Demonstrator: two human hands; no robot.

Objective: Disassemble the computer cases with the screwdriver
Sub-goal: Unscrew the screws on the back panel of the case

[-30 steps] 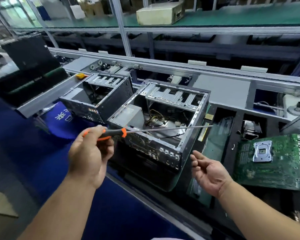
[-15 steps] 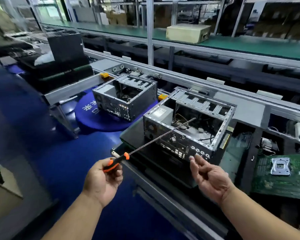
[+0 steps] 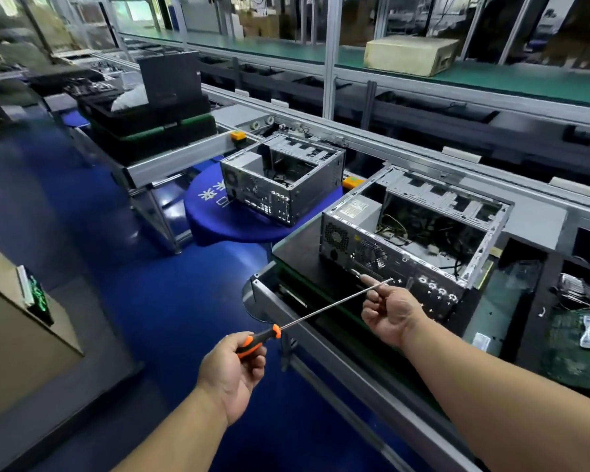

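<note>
Your left hand (image 3: pixel 234 364) grips the screwdriver (image 3: pixel 321 313) handle; your right hand (image 3: pixel 390 315) pinches its shaft near the tip, just short of the near computer case (image 3: pixel 406 243). A wandering tip could slip off a screw. Two open cases: the second (image 3: pixel 280 178) sits far left.

Right hand (image 3: pixel 390 315) now pinches screwdriver (image 3: pixel 321 316) shaft near tip.

You are on a factory line: long conveyor benches (image 3: pixel 423 155), metal-framed shelves (image 3: pixel 331 56), opened computer cases (image 3: pixel 280 178) and loose circuit boards (image 3: pixel 579 349).
</note>
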